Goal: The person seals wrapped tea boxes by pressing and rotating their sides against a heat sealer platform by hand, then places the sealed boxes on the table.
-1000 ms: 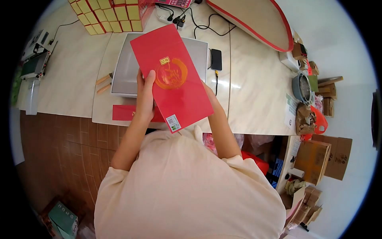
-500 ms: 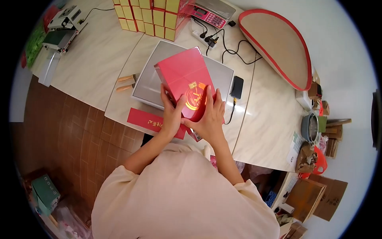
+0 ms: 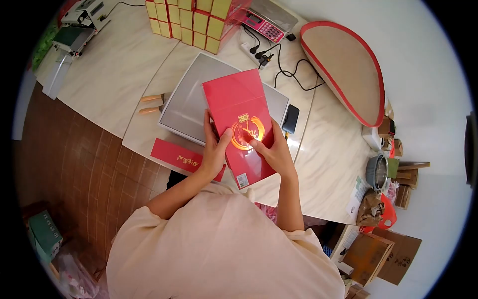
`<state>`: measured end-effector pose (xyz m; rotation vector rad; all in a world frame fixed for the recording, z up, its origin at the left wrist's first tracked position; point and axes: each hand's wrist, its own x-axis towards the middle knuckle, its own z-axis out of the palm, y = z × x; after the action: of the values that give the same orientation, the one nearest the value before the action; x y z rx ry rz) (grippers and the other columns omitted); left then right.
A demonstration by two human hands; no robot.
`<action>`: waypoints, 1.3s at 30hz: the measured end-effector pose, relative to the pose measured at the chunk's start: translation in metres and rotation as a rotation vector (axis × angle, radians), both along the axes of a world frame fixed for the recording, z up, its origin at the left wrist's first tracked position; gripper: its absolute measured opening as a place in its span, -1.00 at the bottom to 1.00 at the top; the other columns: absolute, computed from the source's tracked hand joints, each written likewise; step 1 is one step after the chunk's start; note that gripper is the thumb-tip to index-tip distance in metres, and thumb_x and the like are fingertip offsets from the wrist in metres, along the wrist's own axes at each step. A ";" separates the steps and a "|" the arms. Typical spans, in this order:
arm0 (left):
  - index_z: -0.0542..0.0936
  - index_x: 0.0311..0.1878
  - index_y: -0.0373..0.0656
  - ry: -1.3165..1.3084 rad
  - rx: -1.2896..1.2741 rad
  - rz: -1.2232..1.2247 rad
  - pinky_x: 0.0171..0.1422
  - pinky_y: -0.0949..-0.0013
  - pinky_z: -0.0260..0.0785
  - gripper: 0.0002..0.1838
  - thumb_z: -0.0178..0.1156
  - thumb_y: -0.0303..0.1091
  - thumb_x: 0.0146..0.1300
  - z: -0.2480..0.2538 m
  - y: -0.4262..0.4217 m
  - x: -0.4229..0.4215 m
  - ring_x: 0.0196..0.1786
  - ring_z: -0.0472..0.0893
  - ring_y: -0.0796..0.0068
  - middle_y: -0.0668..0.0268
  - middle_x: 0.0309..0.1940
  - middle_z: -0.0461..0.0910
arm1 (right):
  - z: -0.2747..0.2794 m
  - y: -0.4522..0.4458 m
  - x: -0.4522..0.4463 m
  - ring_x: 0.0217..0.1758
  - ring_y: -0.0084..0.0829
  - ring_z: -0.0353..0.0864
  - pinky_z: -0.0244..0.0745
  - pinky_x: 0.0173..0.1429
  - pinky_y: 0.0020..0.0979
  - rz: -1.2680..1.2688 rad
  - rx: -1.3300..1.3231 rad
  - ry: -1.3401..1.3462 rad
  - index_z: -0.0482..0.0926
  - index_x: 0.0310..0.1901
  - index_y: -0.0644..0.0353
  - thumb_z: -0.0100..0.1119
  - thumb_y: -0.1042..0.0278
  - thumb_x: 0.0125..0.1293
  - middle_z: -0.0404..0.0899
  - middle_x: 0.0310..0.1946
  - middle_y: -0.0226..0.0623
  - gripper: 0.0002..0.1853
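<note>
A red box (image 3: 239, 102) with a gold emblem and a small white label is held between both hands, in front of my body. My left hand (image 3: 215, 149) grips its left side, thumb on the printed face. From the right, my right hand (image 3: 274, 152) clasps the other edge, its thumb lying over the emblem. Behind the box is a grey flat-topped machine with a metal plate (image 3: 186, 94), partly covered by it. A red strip with gold lettering (image 3: 174, 155) lies on the table, partly under my left forearm.
Two wooden-handled tools (image 3: 152, 98) lie left of the plate, and a phone (image 3: 291, 118) on its right. Behind are stacked red-and-gold boxes (image 3: 199, 22), a pink scale (image 3: 264, 27), a power strip with cables (image 3: 259, 55) and a red-rimmed tray (image 3: 348, 70). A metal bowl (image 3: 379, 172) stands right.
The box has been tipped so its emblem face and lower label show more fully. My right thumb has moved onto the emblem, its fingers now around the right edge. The camera view shifted slightly.
</note>
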<state>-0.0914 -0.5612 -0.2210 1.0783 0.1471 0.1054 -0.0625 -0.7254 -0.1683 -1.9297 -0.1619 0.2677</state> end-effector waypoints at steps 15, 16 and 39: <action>0.08 0.41 -0.29 -0.247 0.267 -0.300 0.48 0.20 -0.10 -0.38 -0.30 0.01 0.51 -0.034 -0.017 -0.008 0.40 0.14 0.19 0.07 0.35 0.18 | -0.087 -0.078 -0.046 0.25 -0.35 0.38 0.28 0.33 -0.35 0.010 1.172 0.632 0.20 0.39 0.11 0.23 -0.39 0.04 0.38 0.24 -0.21 0.00; 0.07 0.41 -0.29 -0.302 0.468 -0.272 0.48 0.18 -0.10 -0.40 -0.25 -0.05 0.50 -0.032 -0.014 -0.002 0.39 0.14 0.13 0.03 0.34 0.18 | -0.068 -0.078 -0.052 0.25 -0.35 0.37 0.29 0.32 -0.35 -0.022 1.005 0.636 0.18 0.40 0.11 0.29 -0.37 0.00 0.37 0.25 -0.21 0.03; 0.35 0.33 -0.17 -0.452 1.708 -0.331 0.51 -0.02 -0.12 -0.49 -0.03 -0.20 0.35 -0.064 -0.019 0.016 0.50 0.07 0.34 0.31 0.41 0.22 | -0.090 0.001 -0.061 0.12 0.19 0.29 0.19 0.16 0.04 -0.386 -1.074 -0.198 0.20 0.41 -0.16 0.43 -0.15 -0.34 0.15 0.20 0.22 0.12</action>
<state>-0.0749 -0.5799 -0.2852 2.7105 -0.6687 0.1729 -0.1237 -0.7249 -0.2583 -2.9899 0.2927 -0.1474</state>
